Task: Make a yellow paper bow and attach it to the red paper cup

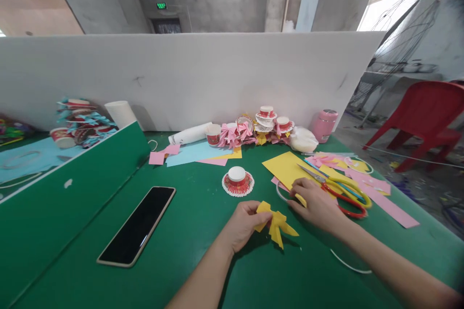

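Note:
My left hand (242, 226) pinches a yellow paper bow (277, 224) by one loop, its pointed tails hanging over the green table. To its right, my right hand (315, 203) has thumb and fingers closed at a grey ring (280, 192), which looks like a roll of tape; the fingers cover much of it. A bit of yellow shows between that thumb and the fingers. Beyond the bow sits a small hat-shaped paper cup (237, 174) with a red and white fringed brim. Just past my right hand lie yellow paper (281, 166) and scissors with red handles (351, 210).
A phone (137, 227) lies at left beside a green divider (90, 164). At the back, decorated cups with pink bows (235, 133) stand near a pink bottle (325, 125). Yellow-handled scissors (364, 195), pink strips (387, 203) and a white cord (350, 264) lie right.

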Action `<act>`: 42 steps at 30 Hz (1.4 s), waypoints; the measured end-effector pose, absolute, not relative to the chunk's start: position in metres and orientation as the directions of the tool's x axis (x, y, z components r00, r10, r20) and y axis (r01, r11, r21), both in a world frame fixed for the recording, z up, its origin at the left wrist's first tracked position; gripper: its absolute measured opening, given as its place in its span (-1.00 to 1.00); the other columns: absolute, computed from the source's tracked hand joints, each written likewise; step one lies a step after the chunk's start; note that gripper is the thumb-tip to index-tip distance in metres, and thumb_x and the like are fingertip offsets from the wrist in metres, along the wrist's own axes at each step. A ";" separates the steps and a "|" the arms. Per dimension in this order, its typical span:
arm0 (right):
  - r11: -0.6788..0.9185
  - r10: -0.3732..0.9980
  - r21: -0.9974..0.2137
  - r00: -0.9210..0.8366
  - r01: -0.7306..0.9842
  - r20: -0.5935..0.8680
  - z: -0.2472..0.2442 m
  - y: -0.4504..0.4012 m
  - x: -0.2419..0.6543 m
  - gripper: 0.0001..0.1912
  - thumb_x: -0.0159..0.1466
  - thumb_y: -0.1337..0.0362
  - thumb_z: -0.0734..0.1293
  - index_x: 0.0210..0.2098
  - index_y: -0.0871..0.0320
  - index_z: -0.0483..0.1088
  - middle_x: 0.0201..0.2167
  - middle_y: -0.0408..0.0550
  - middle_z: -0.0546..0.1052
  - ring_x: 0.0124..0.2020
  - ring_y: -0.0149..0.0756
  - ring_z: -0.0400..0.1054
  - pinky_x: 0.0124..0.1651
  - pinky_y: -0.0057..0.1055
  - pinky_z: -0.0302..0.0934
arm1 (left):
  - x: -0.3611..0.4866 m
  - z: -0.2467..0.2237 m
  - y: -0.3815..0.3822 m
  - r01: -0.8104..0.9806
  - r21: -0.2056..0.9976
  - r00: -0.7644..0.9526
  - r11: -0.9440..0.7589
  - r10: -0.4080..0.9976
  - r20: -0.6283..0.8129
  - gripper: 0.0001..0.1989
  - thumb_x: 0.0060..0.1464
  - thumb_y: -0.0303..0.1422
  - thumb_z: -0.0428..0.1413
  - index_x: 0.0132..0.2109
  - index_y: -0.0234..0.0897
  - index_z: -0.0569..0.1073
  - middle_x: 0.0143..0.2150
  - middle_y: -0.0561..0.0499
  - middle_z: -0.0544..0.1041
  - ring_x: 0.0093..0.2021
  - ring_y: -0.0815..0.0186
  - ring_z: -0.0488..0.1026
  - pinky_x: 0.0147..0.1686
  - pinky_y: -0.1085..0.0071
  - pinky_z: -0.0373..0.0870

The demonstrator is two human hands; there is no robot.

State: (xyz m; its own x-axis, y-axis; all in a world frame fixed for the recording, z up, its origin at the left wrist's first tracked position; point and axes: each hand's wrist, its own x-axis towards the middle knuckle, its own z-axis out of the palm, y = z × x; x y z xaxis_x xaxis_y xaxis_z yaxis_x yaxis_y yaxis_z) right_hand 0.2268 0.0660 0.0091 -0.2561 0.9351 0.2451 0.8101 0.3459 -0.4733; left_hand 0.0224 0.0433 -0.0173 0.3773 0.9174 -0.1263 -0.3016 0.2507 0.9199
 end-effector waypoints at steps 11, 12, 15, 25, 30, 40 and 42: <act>0.175 0.976 -0.906 0.054 0.385 0.211 0.026 0.094 0.222 -0.68 0.15 0.00 0.10 -0.49 0.09 0.25 -0.50 -0.07 0.41 -0.38 -0.21 0.36 -0.30 -0.29 0.23 | 0.024 -0.016 0.044 -0.313 0.915 0.401 0.256 0.909 -0.118 -0.82 -0.21 -0.31 0.25 -0.50 -0.37 0.50 -0.57 0.03 0.46 -0.54 0.43 0.31 -0.48 0.48 0.16; 0.165 0.978 -0.933 0.072 0.319 0.198 0.029 0.095 0.224 -0.67 0.16 -0.03 0.08 -0.47 0.08 0.23 -0.51 -0.08 0.40 -0.41 -0.24 0.36 -0.33 -0.31 0.25 | 0.023 -0.016 0.044 -0.316 0.914 0.401 0.254 0.909 -0.114 -0.82 -0.21 -0.32 0.25 -0.50 -0.37 0.50 -0.57 0.03 0.46 -0.54 0.43 0.31 -0.47 0.48 0.16; 0.162 0.979 -0.972 0.099 0.168 0.180 0.034 0.092 0.224 -0.66 0.13 -0.09 0.09 -0.48 0.05 0.15 -0.55 -0.15 0.34 -0.46 -0.29 0.35 -0.36 -0.33 0.27 | 0.022 -0.016 0.044 -0.322 0.914 0.401 0.247 0.910 -0.104 -0.83 -0.20 -0.32 0.24 -0.49 -0.37 0.51 -0.56 0.03 0.46 -0.53 0.42 0.31 -0.46 0.47 0.17; 0.239 0.944 -0.923 0.149 0.302 0.294 0.014 0.084 0.207 -0.70 0.19 -0.03 -0.01 -0.45 0.05 0.06 -0.59 -0.19 0.21 -0.50 -0.29 0.25 -0.34 -0.33 0.20 | 0.022 -0.009 0.035 -0.174 0.954 0.529 0.243 0.840 -0.117 -0.80 -0.20 -0.30 0.24 -0.42 -0.39 0.53 -0.52 0.02 0.47 -0.50 0.42 0.30 -0.45 0.50 0.17; 0.258 0.947 -0.710 -0.027 0.655 0.319 0.005 0.087 0.178 -0.79 0.10 0.18 0.21 -0.30 0.13 0.27 -0.56 -0.12 0.38 -0.42 -0.19 0.31 -0.15 -0.18 0.05 | 0.021 -0.006 0.035 -0.134 0.960 0.568 0.245 0.813 -0.128 -0.77 -0.22 -0.30 0.24 -0.41 -0.41 0.54 -0.50 0.02 0.47 -0.47 0.40 0.32 -0.42 0.49 0.19; 0.235 0.971 -0.288 -0.211 0.928 0.114 0.003 0.083 0.145 -0.70 0.07 0.12 0.25 -0.34 0.24 0.40 -0.50 0.16 0.55 -0.43 -0.02 0.43 -0.29 -0.22 0.03 | 0.022 -0.010 0.036 -0.170 0.949 0.556 0.266 0.821 -0.130 -0.80 -0.23 -0.32 0.24 -0.43 -0.40 0.53 -0.53 0.05 0.44 -0.50 0.44 0.28 -0.44 0.51 0.17; 0.249 0.967 -0.245 -0.227 0.937 0.114 0.006 0.084 0.147 -0.76 0.10 0.18 0.23 -0.38 0.22 0.41 -0.46 0.16 0.56 -0.42 -0.04 0.44 -0.30 -0.24 0.02 | 0.021 -0.012 0.037 -0.162 0.952 0.552 0.259 0.823 -0.130 -0.81 -0.22 -0.33 0.24 -0.43 -0.41 0.53 -0.53 0.05 0.44 -0.50 0.44 0.28 -0.44 0.51 0.17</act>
State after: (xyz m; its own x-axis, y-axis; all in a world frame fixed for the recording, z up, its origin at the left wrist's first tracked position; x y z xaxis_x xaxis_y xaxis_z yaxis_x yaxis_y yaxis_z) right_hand 0.1467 0.0836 0.0057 -0.2270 0.9672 0.1137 0.9370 0.2488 -0.2454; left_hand 0.0214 0.0369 -0.0115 0.5521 0.8235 -0.1304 -0.1621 0.2594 0.9521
